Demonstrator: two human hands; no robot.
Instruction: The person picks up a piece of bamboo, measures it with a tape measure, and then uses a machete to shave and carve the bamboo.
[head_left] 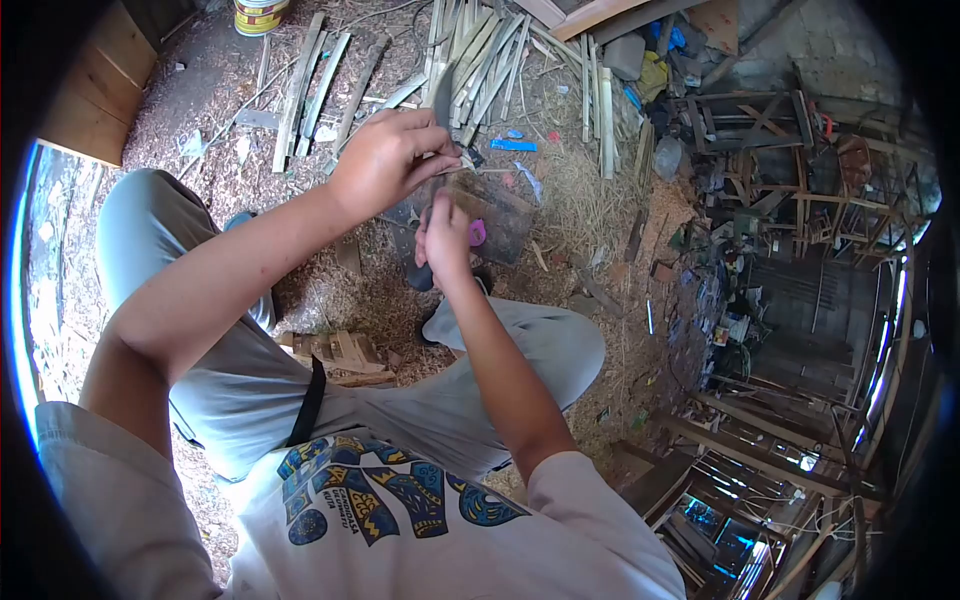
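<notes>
My right hand [445, 238] is closed around the dark handle of a large knife [443, 98], whose end pokes out below the fist. The long grey blade points away from me and narrows to a slightly curved tip. Farther up, my left hand [392, 158] is closed at the blade, thumb and fingers pinched together against it. Exactly how the left fingertips meet the edge is hidden. Beneath my hands lies a dark flat board [500, 225]. On it, just right of my right hand, sits a pink round object [478, 233].
Long split strips [490, 70] of wood or bamboo lie beyond my hands. A bright blue object [513, 145] rests near them. Shavings cover the ground. A yellow bucket [260, 15] stands at the far left, wood offcuts [345, 355] lie between my legs, and wooden racks [750, 125] rise at right.
</notes>
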